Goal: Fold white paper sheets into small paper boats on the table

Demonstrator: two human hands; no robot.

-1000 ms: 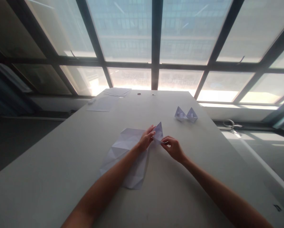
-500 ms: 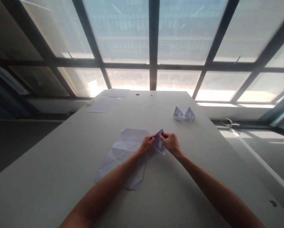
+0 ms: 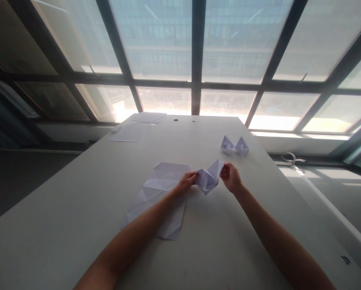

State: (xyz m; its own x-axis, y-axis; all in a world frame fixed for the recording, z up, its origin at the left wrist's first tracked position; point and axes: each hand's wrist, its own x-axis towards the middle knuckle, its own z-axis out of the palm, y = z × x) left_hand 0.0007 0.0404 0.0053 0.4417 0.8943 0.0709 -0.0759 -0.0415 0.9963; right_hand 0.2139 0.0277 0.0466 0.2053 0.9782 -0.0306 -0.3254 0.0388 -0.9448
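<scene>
Creased sheet (image 3: 159,197) partly hidden under left forearm.

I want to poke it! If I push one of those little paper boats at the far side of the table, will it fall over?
Probably it slides rather than tips: each paper boat sits on a wide base on the smooth table. It looks very light, so a gentle push likely moves it. Being thin folded paper, it would likely crumple if squeezed.

Single head view, looking forward-down along table (image 3: 77,209), windows beyond.
</scene>
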